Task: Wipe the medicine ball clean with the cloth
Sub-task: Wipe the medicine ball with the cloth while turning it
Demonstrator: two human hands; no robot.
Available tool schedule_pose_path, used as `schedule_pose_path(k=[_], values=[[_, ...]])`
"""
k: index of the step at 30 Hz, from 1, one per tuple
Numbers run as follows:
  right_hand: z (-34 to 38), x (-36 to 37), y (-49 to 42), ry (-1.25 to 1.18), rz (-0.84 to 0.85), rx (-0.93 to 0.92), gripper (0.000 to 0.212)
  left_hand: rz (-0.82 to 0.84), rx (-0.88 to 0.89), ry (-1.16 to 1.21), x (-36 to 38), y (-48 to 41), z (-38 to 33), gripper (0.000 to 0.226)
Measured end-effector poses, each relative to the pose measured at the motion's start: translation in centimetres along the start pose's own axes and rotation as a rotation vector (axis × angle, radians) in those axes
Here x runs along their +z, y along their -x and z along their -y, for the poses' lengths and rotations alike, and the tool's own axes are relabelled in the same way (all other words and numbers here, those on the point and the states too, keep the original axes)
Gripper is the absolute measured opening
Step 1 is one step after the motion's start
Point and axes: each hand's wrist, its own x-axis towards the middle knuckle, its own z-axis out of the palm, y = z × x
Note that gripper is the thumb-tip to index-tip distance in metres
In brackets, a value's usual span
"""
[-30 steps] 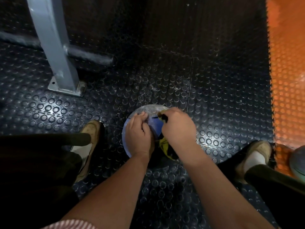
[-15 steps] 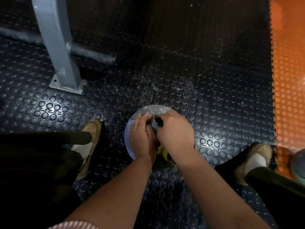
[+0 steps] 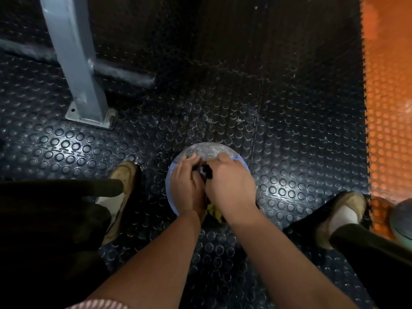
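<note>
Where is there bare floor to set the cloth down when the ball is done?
Widest: the black studded floor beyond the medicine ball, between the grey post and the orange mat. Smaller: between the ball and the right shoe. Crowded: the gap to the left shoe, and by the second ball.

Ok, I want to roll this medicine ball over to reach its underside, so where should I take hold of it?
The medicine ball is round and shows no handle, so probably cup its opposite flanks, coming down from above with a palm on each side. The left hand rests on its upper left; the right hand holds the cloth, which could stay under that palm.
</note>
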Motion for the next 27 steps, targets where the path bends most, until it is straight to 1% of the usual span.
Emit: schedule_pose_path(k=[2, 4, 7, 9, 11, 13, 14, 16, 18, 20, 22, 24, 27], values=[[0.8, -0.5, -1.6, 0.022, 0.028, -0.003, 0.027, 0.006, 0.003, 0.012, -0.2, -0.3, 0.0, 0.043], [0.6, -0.3, -1.6, 0.02, -0.017, -0.02, 0.028, 0.019, -0.038, 0.014, 0.0, -1.0, -0.3, 0.044], [-1.4, 2.1, 1.7, -0.091, -0.108, -0.019, 0.036, 0.014, -0.087, 0.019, 0.5, -2.0, -0.6, 0.042], [-2.7, 3.5, 4.5, -0.162, -0.119, -0.032, 0.041, 0.007, -0.082, 0.025, 0.9, -2.0, -0.8, 0.04], [-3.8, 4.7, 5.6, -0.179, -0.18, -0.051, 0.044, 0.007, -0.087, -0.001, 1.0, -1.5, -1.0, 0.038], [-4.0, 4.8, 5.1, -0.2, -0.22, -0.052, 0.034, -0.006, -0.065, -0.028, 1.0, -0.9, -0.9, 0.041], [-3.8, 4.4, 4.2, -0.209, -0.244, -0.027, 0.034, -0.016, -0.043, -0.031, 0.9, -0.7, -0.7, 0.044], [-3.5, 3.4, 1.9, -0.199, -0.263, 0.087, 0.03, -0.022, -0.006, -0.038, 0.7, -0.3, -0.3, 0.045], [-3.3, 2.4, -0.6, -0.239, -0.253, 0.161, 0.019, -0.015, -0.005, -0.036, 0.5, -0.3, 0.0, 0.041], [-3.2, 1.8, -2.0, -0.243, -0.243, 0.177, 0.02, -0.016, -0.036, -0.033, 0.5, -0.8, 0.0, 0.037], [-3.4, 2.3, -1.4, -0.303, -0.277, 0.211, 0.025, -0.028, -0.054, -0.039, 0.6, -1.4, -0.1, 0.039], [-4.1, 3.8, 1.1, -0.326, -0.319, 0.255, 0.025, -0.033, -0.053, -0.032, 0.9, -1.7, -0.2, 0.039], [-4.6, 5.5, 4.5, -0.327, -0.367, 0.205, 0.018, -0.008, -0.062, -0.035, 1.0, -1.5, -0.4, 0.038]])
